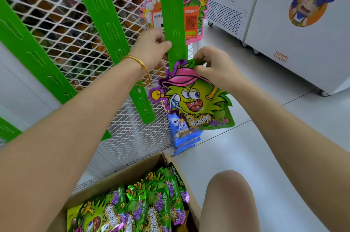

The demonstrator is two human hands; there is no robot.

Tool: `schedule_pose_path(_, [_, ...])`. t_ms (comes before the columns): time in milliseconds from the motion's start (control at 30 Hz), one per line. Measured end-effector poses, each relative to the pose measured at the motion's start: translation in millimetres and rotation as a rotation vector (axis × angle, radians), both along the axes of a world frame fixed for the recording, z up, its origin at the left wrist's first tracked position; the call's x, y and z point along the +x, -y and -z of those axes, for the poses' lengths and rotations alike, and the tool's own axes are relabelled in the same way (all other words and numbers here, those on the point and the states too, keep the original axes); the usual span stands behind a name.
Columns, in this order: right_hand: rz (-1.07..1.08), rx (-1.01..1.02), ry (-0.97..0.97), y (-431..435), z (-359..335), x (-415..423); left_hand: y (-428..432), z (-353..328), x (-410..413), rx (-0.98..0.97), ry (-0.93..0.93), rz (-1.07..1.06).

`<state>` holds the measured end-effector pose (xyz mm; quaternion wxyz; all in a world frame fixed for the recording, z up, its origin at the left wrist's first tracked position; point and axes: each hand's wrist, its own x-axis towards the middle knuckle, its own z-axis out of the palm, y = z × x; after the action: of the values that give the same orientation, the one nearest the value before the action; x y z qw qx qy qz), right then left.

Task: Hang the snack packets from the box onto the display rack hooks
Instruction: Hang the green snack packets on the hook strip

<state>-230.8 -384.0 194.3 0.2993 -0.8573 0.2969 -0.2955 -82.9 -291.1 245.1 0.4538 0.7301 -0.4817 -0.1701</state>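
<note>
A green snack packet (195,99) with a cartoon face in a pink cap hangs at the lower end of a green plastic display strip (175,23). My right hand (214,67) pinches the packet's top edge right at the strip's bottom. My left hand (151,48), with a gold bangle on its wrist, grips the strip just above, thumb on its front. The open cardboard box (132,167) at the bottom holds several more green packets (151,203).
A white mesh rack (62,23) carries two more green strips (106,23), (32,52). Blue packets (184,137) hang low behind the held packet. White freezers (295,23) stand right. My knee (227,203) is beside the box.
</note>
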Motion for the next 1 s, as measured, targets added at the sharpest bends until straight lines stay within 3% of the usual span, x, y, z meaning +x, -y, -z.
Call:
schedule_pose_path(233, [0.028,0.042,0.013,-2.9,-0.5,-4.6,-1.4,-2.8,-0.3,0.015,-0.037,-0.044])
schedule_pose_path(467, [-0.005,0.035,0.130,-8.7,-9.6,9.9,0.5,-3.4,-4.5,0.061,0.216,-0.003])
schedule_pose_path(800, [0.144,-0.119,0.126,-14.1,-6.7,18.4,-1.9,-4.0,-4.6,0.065,-0.019,0.042])
schedule_pose_path(1000, [0.183,-0.139,0.123,-13.9,-14.9,20.6,0.1,2.9,-0.4,0.090,0.042,0.054])
